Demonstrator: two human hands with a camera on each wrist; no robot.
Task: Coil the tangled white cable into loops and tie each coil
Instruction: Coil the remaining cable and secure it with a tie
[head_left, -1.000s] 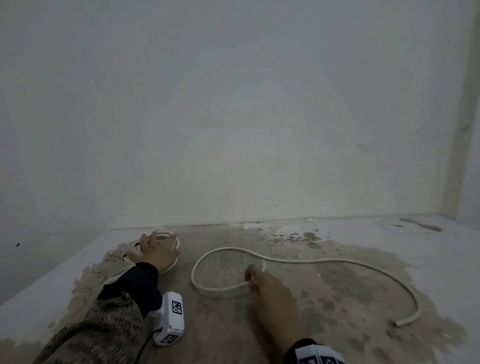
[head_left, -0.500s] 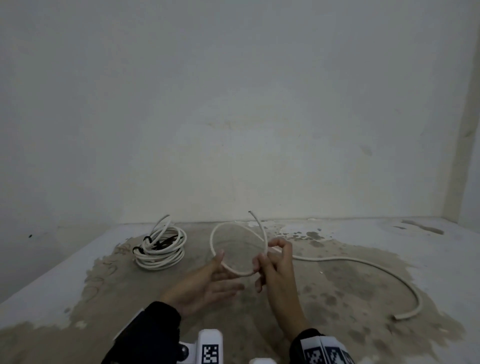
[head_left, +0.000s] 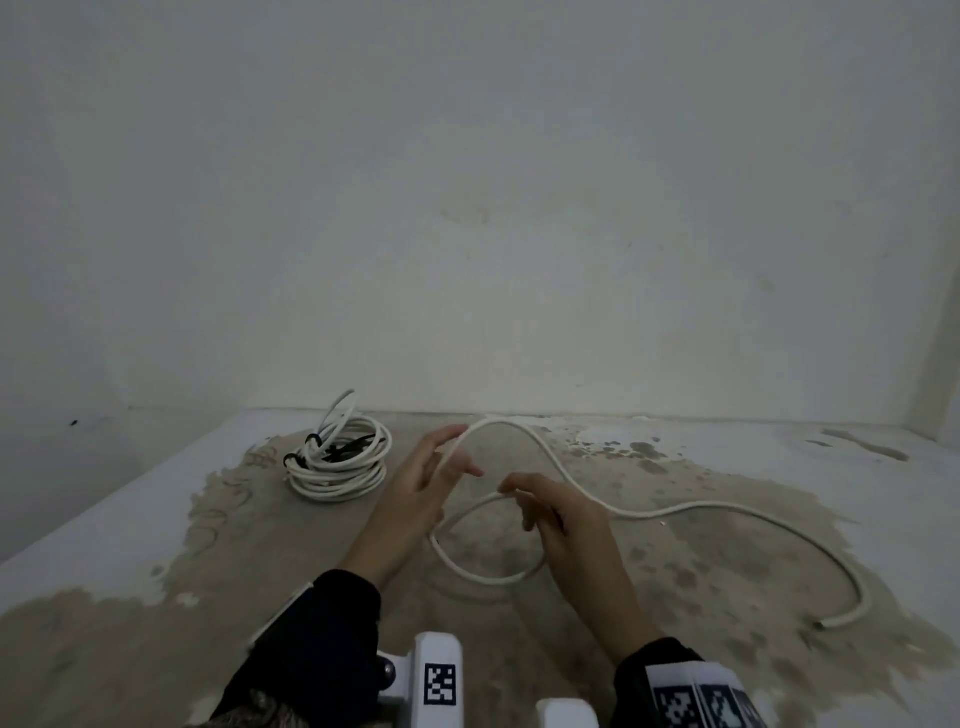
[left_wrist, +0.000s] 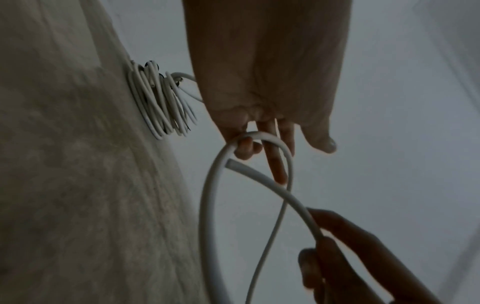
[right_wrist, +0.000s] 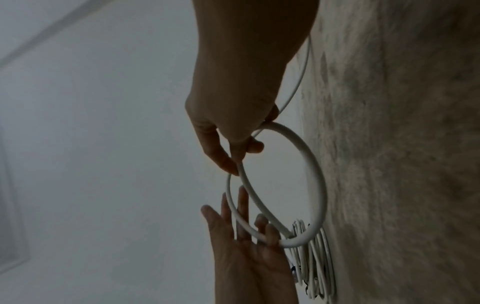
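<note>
A loose white cable (head_left: 675, 512) snakes over the stained surface to a cut end (head_left: 826, 621) at the right. Its near part forms one loop (head_left: 483, 574) held up between both hands. My right hand (head_left: 514, 493) pinches the loop with thumb and fingertips, also seen in the right wrist view (right_wrist: 239, 158). My left hand (head_left: 452, 457) is spread, and the loop's far side runs across its mostly straight fingers (left_wrist: 275, 164). The cable's other cut end (left_wrist: 228, 162) crosses just past those fingers. A finished white coil (head_left: 337, 467) with black ties lies at the back left, untouched.
A pale wall (head_left: 467, 234) rises right behind the surface, with a corner (head_left: 930, 364) at the far right. Grey-brown stains (head_left: 675, 571) cover the middle of the surface. White wrist mounts with black markers (head_left: 441, 683) show at the bottom edge.
My left hand left the tied coil and came to the loose cable. Both hands lifted a loop, which now sits lower and wider, and the left fingers have spread under it.
</note>
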